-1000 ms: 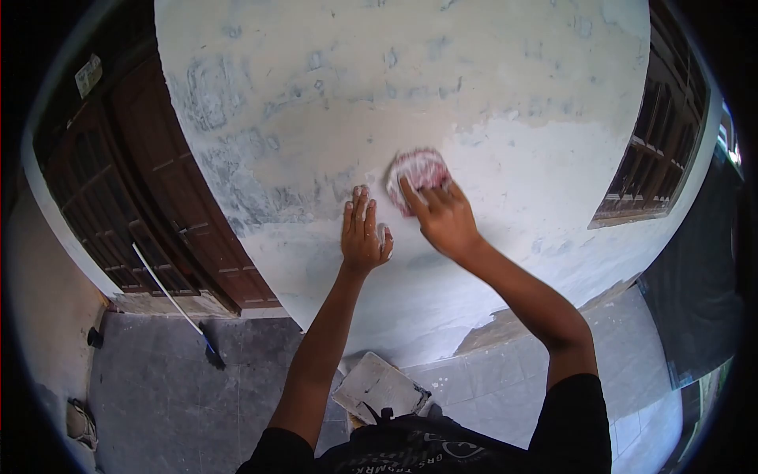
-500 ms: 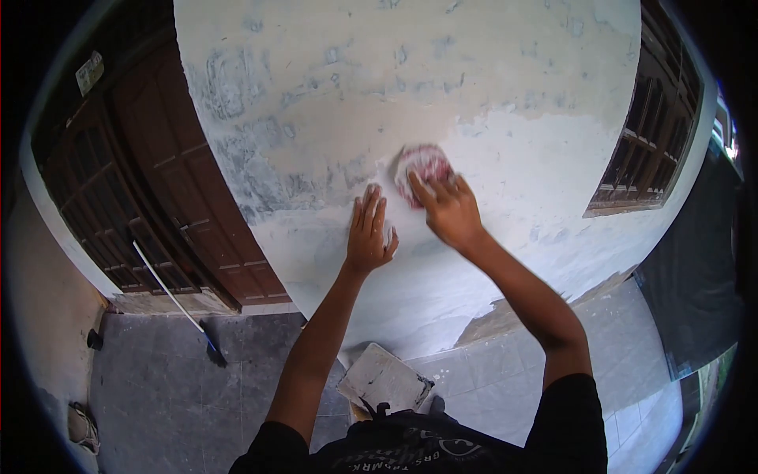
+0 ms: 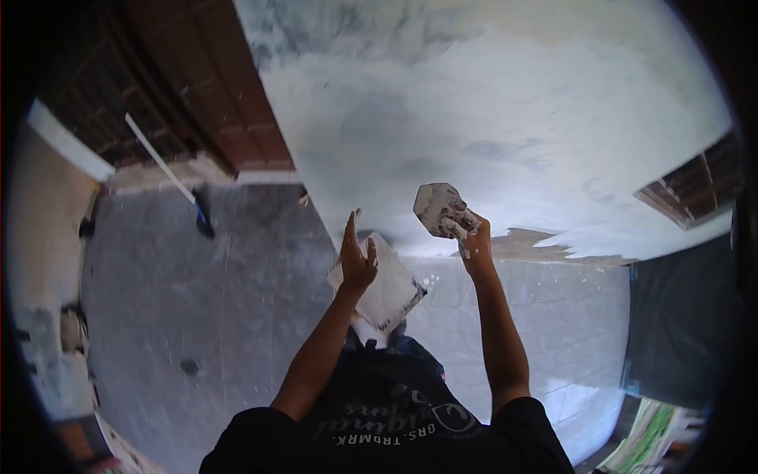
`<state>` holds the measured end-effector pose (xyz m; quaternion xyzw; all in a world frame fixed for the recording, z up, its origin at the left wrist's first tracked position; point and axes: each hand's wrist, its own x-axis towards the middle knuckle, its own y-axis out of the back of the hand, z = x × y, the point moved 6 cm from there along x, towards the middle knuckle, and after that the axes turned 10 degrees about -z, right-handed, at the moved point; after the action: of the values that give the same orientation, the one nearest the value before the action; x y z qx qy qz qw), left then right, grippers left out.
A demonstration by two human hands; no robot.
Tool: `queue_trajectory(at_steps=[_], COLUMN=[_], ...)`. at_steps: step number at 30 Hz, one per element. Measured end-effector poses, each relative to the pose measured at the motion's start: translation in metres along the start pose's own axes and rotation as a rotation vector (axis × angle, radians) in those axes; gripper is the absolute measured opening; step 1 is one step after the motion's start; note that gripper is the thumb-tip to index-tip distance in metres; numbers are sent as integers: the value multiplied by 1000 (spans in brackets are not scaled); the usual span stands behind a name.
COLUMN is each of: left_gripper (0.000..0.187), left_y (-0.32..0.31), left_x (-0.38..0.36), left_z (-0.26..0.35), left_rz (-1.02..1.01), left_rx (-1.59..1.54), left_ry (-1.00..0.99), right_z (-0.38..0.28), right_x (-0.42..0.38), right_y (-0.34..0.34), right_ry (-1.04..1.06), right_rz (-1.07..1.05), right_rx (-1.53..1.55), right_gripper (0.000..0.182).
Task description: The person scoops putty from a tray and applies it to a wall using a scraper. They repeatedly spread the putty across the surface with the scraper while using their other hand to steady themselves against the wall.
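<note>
My right hand (image 3: 471, 234) is closed on a many-sided, white-smeared pad (image 3: 437, 207), possibly a sponge, its pale flat face turned up and left. White paste coats the fingers, and the pad appears held away from the wall (image 3: 442, 118). My left hand (image 3: 358, 257) is raised with fingers stretched out and nothing in it. Behind and below that hand, a pale square tray or board (image 3: 392, 288) with dark smears along its edge sits tilted close to my body. The wall carries patchy white coating over grey areas.
A brown panelled door (image 3: 229, 87) stands at upper left, with a long-handled brush (image 3: 162, 158) leaning near it. Grey floor tiles (image 3: 213, 316) run below. A barred window (image 3: 695, 182) and a dark sheet (image 3: 683, 316) are at right. White specks dot the floor.
My right hand has come off the wall with the pad, lower and turned over. The left hand has also left the wall. My view has tilted down toward the floor.
</note>
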<state>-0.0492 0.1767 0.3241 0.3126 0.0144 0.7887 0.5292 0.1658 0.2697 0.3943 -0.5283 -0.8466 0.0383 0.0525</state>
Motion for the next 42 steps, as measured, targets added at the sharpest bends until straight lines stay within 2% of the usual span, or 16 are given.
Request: queue_trajectory(at_steps=[2, 5, 7, 12, 14, 16, 19, 21, 22, 25, 26, 29, 30, 33, 39, 42], left_gripper=[57, 55, 52, 46, 46, 47, 45, 43, 43, 45, 46, 50, 51, 53, 55, 57], left_y=[-4, -7, -7, -18, -21, -26, -34, -40, -43, -47, -48, -55, -56, -60, -65, -65], left_x=[-37, -86, -111, -185, -205, -225, -251, -263, -269, -282, -286, -303, -304, -305, -302, -302], left_z=[-21, -34, -36, -70, -76, -90, -120, -138, -150, -186, -195, -220, -226, -243, -253, -255], left_rz=[-47, 12, 54, 71, 62, 6, -14, -36, -40, -50, -37, -61, -49, -19, 35, 64], left_rx=[21, 81, 195, 179, 223, 209, 213, 206, 195, 177, 175, 168, 150, 57, -166, -198], left_ry=[154, 329, 381, 534, 592, 757, 812, 851, 861, 872, 864, 872, 868, 848, 862, 870], right_z=[32, 85, 112, 197, 238, 275, 354, 434, 408, 422, 466, 482, 487, 507, 473, 466], right_x=[-4, -13, -22, -49, -57, -68, -87, -113, -100, -92, -101, -96, -96, -94, -76, -72], right_y=[2, 5, 5, 4, 7, 6, 11, 46, 16, -15, -3, -27, -32, -40, -75, -86], right_ry=[-56, -166, -208, -431, -499, -561, -654, -472, -619, -666, -512, -638, -530, -491, -509, -486], right_rz=[-77, -174, -210, -341, -368, -386, -342, -303, -367, -438, -500, -507, -452, -394, -418, -446], right_rx=[50, 78, 97, 102, 58, 12, 111, -217, -155, -151, -370, -275, -314, -523, -595, -670], right_gripper=[35, 28, 28, 30, 30, 30, 32, 34, 42, 53, 61, 61, 36, 44, 61, 59])
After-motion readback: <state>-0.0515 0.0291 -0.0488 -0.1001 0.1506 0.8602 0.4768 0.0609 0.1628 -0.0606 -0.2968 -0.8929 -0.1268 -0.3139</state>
